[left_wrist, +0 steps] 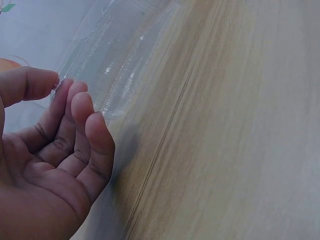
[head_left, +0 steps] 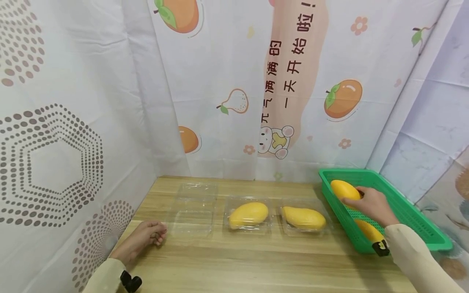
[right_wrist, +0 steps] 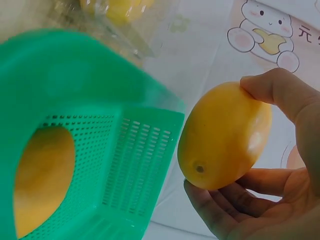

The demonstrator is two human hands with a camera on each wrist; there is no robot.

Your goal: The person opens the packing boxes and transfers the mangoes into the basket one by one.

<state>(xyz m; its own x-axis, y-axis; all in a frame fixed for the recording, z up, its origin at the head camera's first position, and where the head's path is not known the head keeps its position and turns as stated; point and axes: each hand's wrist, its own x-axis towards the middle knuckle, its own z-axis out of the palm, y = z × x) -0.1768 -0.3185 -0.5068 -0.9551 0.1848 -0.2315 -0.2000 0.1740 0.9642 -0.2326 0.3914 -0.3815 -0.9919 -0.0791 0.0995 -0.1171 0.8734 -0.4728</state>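
Right hand (head_left: 371, 205) is clamped on a yellow mango (head_left: 343, 190), thumb one side and fingers the other, by the green basket (head_left: 395, 202) — a second mango (head_left: 368, 230) sits inside that. On the worktop (head_left: 256, 262), the middle see-through box (head_left: 235, 200) and the right box (head_left: 293, 201) hold one mango each. Left hand (head_left: 144, 237) — fingers loosely curled, near the left box (head_left: 194, 206).
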